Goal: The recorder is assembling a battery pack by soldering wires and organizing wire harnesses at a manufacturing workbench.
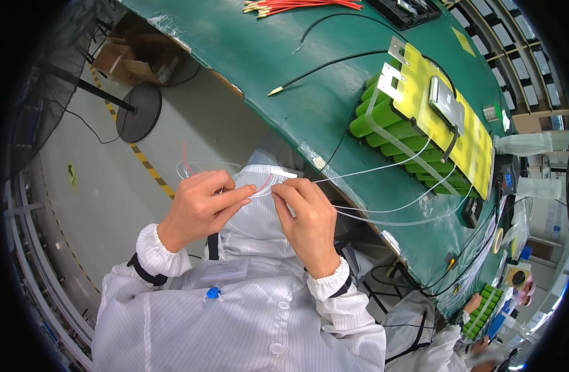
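We're pinching a thin white-and-pink wire bundle (263, 187) with both left hand (201, 203) and right hand (307, 218), fingertips closed on it, left of the green-celled battery pack (419, 118).

The thin wires (261, 190) are looking like smooth plastic, same for the white connector (284, 174). Those green cells (401, 131) are showing slick, shiny plastic skins, the desk (315, 115) is looking smooth and kinda glossy, the coat (216, 322)'s reading as matt cloth, and the boxes (113, 61) are passing for dull cardboard.
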Tool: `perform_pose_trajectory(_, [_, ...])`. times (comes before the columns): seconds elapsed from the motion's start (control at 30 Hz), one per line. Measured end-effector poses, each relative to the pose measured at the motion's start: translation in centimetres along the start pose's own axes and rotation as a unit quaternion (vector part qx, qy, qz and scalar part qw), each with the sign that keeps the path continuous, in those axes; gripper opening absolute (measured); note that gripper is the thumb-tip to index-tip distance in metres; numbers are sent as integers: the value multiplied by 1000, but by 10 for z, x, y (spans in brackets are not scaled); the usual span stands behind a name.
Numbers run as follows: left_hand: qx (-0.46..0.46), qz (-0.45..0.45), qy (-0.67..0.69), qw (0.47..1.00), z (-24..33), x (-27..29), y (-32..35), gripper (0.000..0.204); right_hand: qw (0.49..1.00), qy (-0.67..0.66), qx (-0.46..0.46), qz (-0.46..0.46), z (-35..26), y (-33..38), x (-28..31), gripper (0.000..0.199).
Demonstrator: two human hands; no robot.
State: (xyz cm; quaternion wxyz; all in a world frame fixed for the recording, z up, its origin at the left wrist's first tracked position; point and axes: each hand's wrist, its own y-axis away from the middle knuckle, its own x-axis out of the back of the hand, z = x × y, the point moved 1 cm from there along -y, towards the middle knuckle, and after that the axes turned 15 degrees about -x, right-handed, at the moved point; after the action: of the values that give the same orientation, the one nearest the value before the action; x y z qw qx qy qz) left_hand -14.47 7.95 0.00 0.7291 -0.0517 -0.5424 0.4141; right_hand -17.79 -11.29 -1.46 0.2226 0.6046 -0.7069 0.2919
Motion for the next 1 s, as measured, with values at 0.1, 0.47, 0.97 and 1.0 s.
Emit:
perform_pose_trajectory(0.1, [20,-16,13,1000,0,2,3,24,1000,25,16,-1,1,0,-3,15])
perform_pose_trajectory(0.47, [12,-98,53,994,-15,17,-14,14,1000,0,12,18,5,-2,-1,19])
perform_pose_trajectory(0.97, [204,10,445,872,-45,158,-27,9,992,-30,-120,-5,16,15,-16,11])
perform_pose_trajectory(1.0, [199,7,443,874,-47,161,-28,9,990,-22,-141,0,20,16,-12,9])
